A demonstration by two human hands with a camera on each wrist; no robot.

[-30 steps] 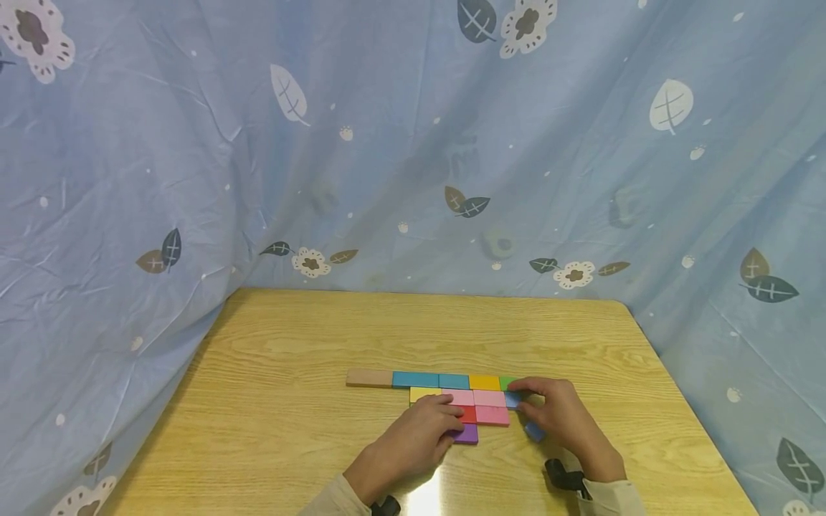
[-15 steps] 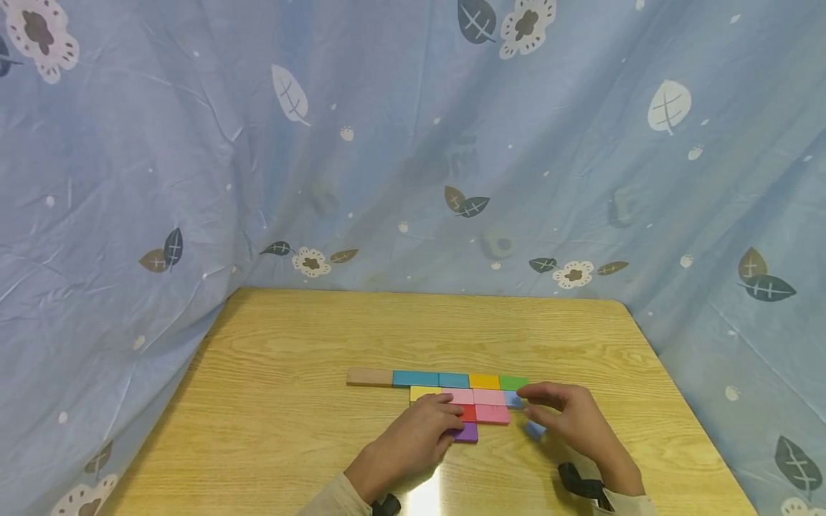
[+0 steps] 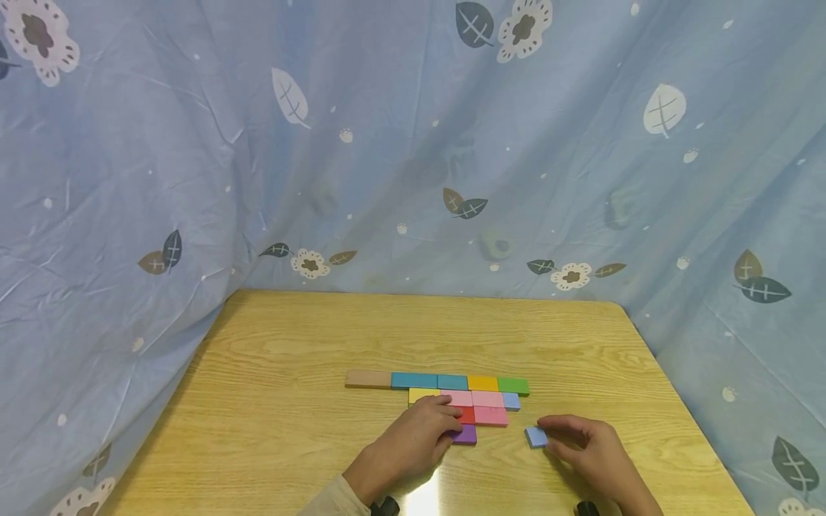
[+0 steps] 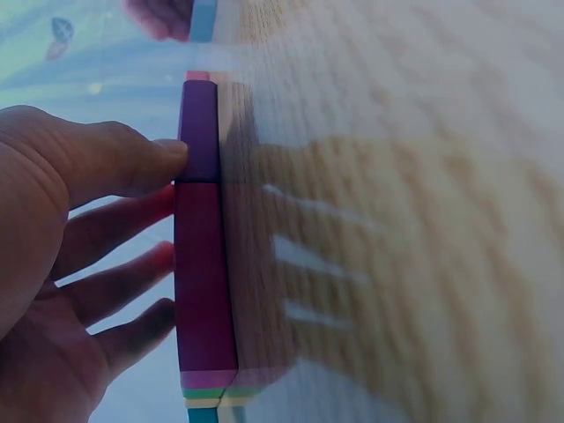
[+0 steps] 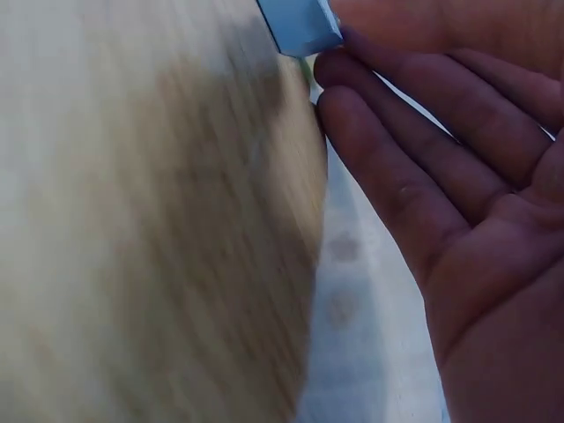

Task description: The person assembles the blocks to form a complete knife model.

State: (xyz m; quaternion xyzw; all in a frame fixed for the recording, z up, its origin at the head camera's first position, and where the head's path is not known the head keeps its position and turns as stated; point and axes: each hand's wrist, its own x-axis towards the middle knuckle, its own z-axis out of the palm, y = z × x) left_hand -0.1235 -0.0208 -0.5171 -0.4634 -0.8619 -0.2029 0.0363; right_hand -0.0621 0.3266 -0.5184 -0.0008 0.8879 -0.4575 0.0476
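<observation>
Flat coloured wooden blocks lie in close rows on the table. My left hand [image 3: 416, 441] rests over the lower rows, covering some blocks. In the left wrist view its thumb touches a purple block [image 4: 200, 132] beside a magenta block [image 4: 204, 273], and its fairly straight fingers touch the top side. Right of the rows, my right hand [image 3: 590, 451] pinches a small light blue block [image 3: 535, 437] at its right end between thumb and fingers. That block [image 5: 301, 25] shows at the top of the right wrist view. Another light blue block [image 3: 511, 401] ends the second row.
The back row runs from a tan block [image 3: 368, 379] through two blue blocks and a yellow-orange block [image 3: 482, 383] to a green block [image 3: 513, 386]. Pink blocks [image 3: 487, 398] and a red block [image 3: 465, 415] lie below. A patterned curtain [image 3: 413, 143] surrounds the wooden table [image 3: 290, 337].
My right hand has left the light blue block in the second row and moved toward me to the loose light blue block, which has turned slightly. The left hand has stayed in place.
</observation>
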